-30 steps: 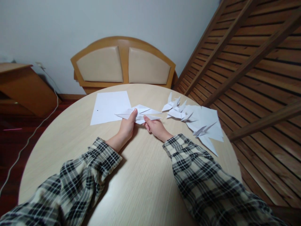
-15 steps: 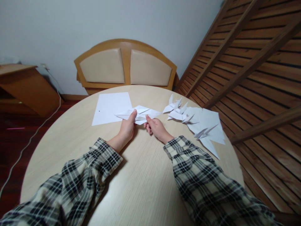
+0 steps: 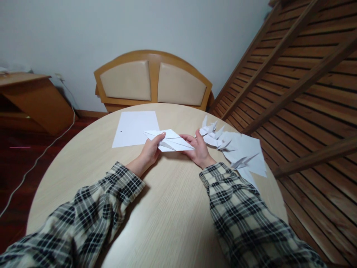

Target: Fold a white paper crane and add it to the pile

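Observation:
A folded white paper (image 3: 174, 142), long and pointed at both ends, is held above the table. My left hand (image 3: 152, 149) pinches its left part, the thumb on top and the fingers hidden underneath. At the paper's right end is my right hand (image 3: 198, 149), its thumb raised apart from the fingers. Those fingers reach behind and under the paper's right tip; whether they touch it I cannot tell. Just beyond the right hand lie several folded paper cranes (image 3: 213, 136).
A flat white sheet (image 3: 135, 128) with a small dark dot lies at the table's back left. More white paper (image 3: 248, 149) lies under the cranes at the right. The round wooden table (image 3: 164, 208) meets a headboard (image 3: 153, 78) behind and a slatted wooden screen (image 3: 301, 93) at right.
My right hand has let go of the paper's near middle edge, moved right and opened its thumb away. The folded paper has tilted, and its right flaps show differently. The left hand keeps its hold.

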A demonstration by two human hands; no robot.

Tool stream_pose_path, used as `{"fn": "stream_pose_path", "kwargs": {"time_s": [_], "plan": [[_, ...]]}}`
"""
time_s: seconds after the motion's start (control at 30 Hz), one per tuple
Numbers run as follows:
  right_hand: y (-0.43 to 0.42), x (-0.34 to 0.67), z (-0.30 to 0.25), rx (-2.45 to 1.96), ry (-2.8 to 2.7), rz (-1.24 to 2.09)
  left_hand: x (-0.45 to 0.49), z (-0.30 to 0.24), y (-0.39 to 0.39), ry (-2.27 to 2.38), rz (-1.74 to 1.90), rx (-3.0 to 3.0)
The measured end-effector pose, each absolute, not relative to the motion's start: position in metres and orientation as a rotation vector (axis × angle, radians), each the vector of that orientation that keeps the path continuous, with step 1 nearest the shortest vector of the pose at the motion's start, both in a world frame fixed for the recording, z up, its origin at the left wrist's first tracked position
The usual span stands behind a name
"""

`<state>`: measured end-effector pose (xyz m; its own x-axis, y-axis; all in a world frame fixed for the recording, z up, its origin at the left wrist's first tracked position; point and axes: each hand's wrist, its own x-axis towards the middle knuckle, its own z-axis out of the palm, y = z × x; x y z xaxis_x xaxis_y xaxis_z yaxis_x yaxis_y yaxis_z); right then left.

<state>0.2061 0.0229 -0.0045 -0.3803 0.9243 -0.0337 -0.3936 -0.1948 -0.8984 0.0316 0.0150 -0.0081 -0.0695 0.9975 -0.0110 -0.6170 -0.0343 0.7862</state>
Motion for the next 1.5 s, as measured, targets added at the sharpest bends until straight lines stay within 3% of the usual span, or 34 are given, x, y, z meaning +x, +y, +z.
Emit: {"fn": "stream_pose_path", "kwargs": {"time_s": [0.27, 0.7, 1.3, 1.4, 1.5], "plan": [[0.018, 0.201, -0.006, -0.886, -1.266, 1.660, 0.032, -0.013, 0.013, 0.890, 1.358, 0.983], [0.023, 0.199, -0.011, -0.886, -1.038, 1.488, 0.031, -0.008, 0.006, 0.838, 1.239, 1.081], [0.020, 0.194, -0.017, -0.780, -1.262, 1.496, 0.033, -0.013, 0.010, 0.977, 1.445, 1.251], [0.019, 0.190, -0.016, -0.801, -1.329, 1.305, 0.032, -0.015, 0.010, 0.979, 1.511, 1.232], [0.015, 0.187, -0.010, -0.906, -1.439, 0.881, 0.032, -0.015, 0.012, 1.009, 1.671, 1.130]]}}
